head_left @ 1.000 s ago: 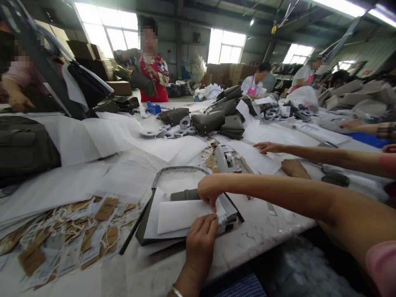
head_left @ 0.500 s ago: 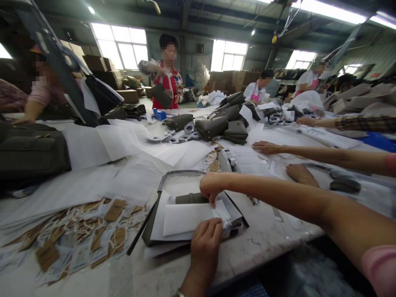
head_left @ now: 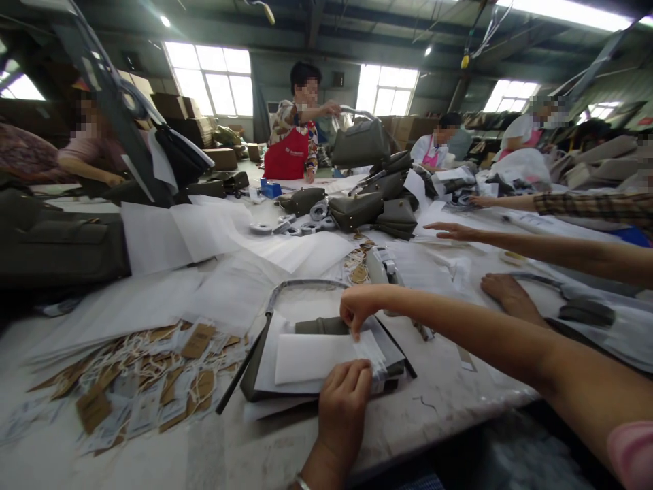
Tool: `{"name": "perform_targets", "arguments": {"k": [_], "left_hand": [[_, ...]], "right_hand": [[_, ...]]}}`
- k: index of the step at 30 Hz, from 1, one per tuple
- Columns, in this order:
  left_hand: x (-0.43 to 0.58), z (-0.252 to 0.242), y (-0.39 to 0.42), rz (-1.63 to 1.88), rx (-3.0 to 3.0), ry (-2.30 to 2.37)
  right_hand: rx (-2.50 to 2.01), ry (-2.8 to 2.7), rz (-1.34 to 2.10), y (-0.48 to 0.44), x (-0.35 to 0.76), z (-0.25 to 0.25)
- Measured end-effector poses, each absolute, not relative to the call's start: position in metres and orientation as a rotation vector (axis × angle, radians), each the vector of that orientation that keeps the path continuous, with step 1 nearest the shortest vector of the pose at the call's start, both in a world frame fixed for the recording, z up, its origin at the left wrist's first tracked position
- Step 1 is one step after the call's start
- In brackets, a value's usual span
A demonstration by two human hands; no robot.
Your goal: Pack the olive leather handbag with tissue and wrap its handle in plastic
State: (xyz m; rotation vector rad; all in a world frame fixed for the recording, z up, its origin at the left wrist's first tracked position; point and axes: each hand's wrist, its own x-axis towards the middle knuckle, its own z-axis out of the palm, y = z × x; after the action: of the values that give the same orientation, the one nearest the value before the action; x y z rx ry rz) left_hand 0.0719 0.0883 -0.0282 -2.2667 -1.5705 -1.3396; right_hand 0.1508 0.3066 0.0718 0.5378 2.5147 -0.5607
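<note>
A dark olive handbag (head_left: 249, 381) lies flat on the table in front of me, its wrapped handle (head_left: 306, 283) arching at the far side. White wrapping sheet (head_left: 311, 357) is folded over the bag. My left hand (head_left: 347, 395), a bangle on its wrist, curls its fingers over the sheet's near right edge. Just beyond, my right hand (head_left: 360, 309) has its fingers bent and a fingertip down on the sheet. Clear, shiny wrapping (head_left: 376, 364) shows beside my fingers at the bag's right side. What lies under my fingertips is partly hidden.
Brown and white hang tags (head_left: 168, 374) lie heaped on the left. Stacked white sheets (head_left: 137, 306), a tape dispenser (head_left: 383, 264) and several olive bags (head_left: 352, 209) surround the work. Co-workers' hands (head_left: 454, 231) reach in from the right. A person in a red apron (head_left: 290, 153) stands opposite.
The person opposite has swung a bag up and rightward. A co-worker's hand on the right has lifted off the sheets. My view shifts slightly; my hands stay at the same place on the bag.
</note>
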Motion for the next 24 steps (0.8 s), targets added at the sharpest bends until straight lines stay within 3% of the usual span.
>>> {"name": "perform_targets", "arguments": {"k": [5, 12, 24], "left_hand": [[0.072, -0.028, 0.088, -1.324, -2.267, -1.572], [0.072, -0.029, 0.086, -1.371, -2.244, -1.540], [0.072, -0.029, 0.087, -1.318, -2.249, -1.566]], "right_hand": [[0.597, 2.557, -0.703, 0.320, 0.160, 0.061], [0.738, 2.616, -0.619, 0.342, 0.150, 0.040], [0.838, 2.597, -0.490, 0.284, 0.181, 0.048]]}}
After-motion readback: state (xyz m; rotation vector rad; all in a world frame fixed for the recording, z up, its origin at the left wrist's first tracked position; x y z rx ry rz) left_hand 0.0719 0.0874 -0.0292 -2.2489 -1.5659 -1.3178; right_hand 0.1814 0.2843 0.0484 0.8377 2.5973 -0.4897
